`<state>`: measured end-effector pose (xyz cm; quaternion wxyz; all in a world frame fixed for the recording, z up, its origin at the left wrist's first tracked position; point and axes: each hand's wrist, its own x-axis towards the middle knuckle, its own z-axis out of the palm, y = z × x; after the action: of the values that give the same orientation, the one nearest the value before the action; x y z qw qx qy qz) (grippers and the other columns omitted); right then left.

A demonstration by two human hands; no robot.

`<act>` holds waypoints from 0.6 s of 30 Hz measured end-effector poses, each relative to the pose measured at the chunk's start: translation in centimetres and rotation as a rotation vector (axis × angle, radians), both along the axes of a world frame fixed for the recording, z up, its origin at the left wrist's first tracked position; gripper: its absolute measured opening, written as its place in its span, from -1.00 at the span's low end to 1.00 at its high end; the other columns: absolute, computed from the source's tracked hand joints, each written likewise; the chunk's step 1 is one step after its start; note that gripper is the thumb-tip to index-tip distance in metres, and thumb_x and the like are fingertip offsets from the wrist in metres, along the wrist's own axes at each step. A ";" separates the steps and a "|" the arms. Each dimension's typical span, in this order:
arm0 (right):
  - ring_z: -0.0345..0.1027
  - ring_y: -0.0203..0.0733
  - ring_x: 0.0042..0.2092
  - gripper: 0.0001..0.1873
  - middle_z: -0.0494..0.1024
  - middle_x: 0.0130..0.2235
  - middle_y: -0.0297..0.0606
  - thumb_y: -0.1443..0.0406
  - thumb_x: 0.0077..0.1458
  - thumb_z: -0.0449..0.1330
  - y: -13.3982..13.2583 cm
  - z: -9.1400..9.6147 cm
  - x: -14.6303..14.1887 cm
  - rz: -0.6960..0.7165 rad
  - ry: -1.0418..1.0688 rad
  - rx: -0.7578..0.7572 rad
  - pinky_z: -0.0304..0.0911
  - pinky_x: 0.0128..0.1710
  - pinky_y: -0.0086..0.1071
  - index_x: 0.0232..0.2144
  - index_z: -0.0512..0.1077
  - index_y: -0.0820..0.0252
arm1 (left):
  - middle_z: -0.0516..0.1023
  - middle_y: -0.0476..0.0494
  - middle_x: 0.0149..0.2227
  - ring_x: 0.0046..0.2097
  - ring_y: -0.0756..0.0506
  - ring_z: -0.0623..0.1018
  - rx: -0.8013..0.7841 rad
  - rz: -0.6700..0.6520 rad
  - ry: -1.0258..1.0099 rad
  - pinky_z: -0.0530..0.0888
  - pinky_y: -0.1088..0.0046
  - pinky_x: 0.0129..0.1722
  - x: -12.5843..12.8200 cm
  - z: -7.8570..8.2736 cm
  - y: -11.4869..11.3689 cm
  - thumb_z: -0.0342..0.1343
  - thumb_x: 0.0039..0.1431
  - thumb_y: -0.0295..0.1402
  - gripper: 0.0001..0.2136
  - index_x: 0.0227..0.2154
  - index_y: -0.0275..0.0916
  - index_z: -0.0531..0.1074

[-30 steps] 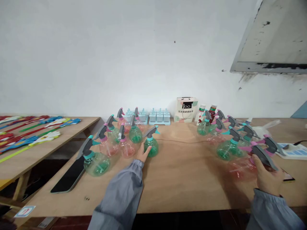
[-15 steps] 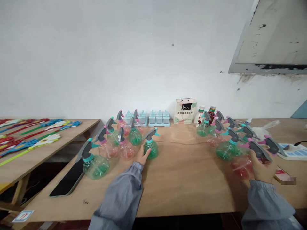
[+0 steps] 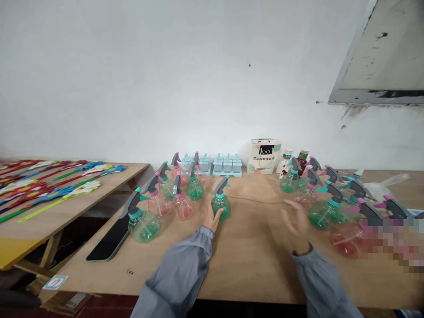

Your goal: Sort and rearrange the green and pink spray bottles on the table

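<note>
My left hand (image 3: 211,218) is wrapped round the left side of a green spray bottle (image 3: 221,206) with a grey and teal trigger head, standing on the wooden table. My right hand (image 3: 295,224), blurred by motion, is over the table to the right of it with fingers apart and nothing in them. Close to the right hand stand several spray bottles, among them a green one (image 3: 323,214) and a pink one (image 3: 346,238). Left of my left hand is another group, including a pink bottle (image 3: 183,206) and a green bottle (image 3: 144,226).
A black phone (image 3: 108,240) lies by the left bottles. Along the wall are light blue popsicle moulds (image 3: 227,165), a paper bag (image 3: 264,157) and two labelled bottles (image 3: 302,161). Colourful hand-shaped clappers (image 3: 73,191) cover the left table. A plastic bag (image 3: 380,187) lies at the right.
My right hand has left the pink spray bottle at the right and moved left, opening. My left hand stays on the green bottle, which now stands turned. The view has shifted slightly left.
</note>
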<state>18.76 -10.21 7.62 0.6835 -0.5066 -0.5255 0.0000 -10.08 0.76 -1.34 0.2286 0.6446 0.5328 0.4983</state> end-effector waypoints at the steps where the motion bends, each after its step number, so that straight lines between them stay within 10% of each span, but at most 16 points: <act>1: 0.40 0.09 0.01 -0.61 0.56 -0.10 -0.13 0.06 0.01 0.26 1.3 -0.4 -2.2 0.122 -0.029 -0.058 0.16 0.18 0.12 -0.13 0.49 0.09 | 0.37 -0.42 0.19 0.27 -0.34 0.32 -0.023 0.028 0.020 0.20 -0.02 0.26 0.5 0.1 -0.3 0.11 0.13 -0.06 -0.35 0.22 -0.28 0.18; 9: 0.06 0.12 0.32 -0.04 0.22 0.27 0.09 -0.02 -0.01 0.27 10.0 -1.9 -15.2 0.406 -0.107 -0.170 -0.01 0.30 0.08 0.31 0.00 0.21 | 0.28 -0.45 0.27 0.28 -0.38 0.29 -0.139 0.099 0.124 0.15 -0.06 0.24 2.2 0.7 -2.1 0.13 0.12 -0.09 -0.31 0.26 -0.23 0.11; 18: 0.37 -0.08 0.04 -0.36 0.50 -0.06 -0.16 -0.05 0.09 0.16 13.1 -1.7 -14.2 0.582 0.014 -0.238 0.23 0.15 -0.13 0.13 0.28 0.11 | 0.40 -0.40 0.16 0.19 -0.33 0.40 0.195 0.127 0.093 0.22 -0.06 0.21 0.6 1.5 -2.3 0.07 0.17 -0.06 -0.41 0.19 -0.24 0.17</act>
<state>4.58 2.85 5.92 0.5943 -0.4114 -0.6401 0.2606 -9.48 -1.52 0.14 0.1081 0.6512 0.5315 0.5309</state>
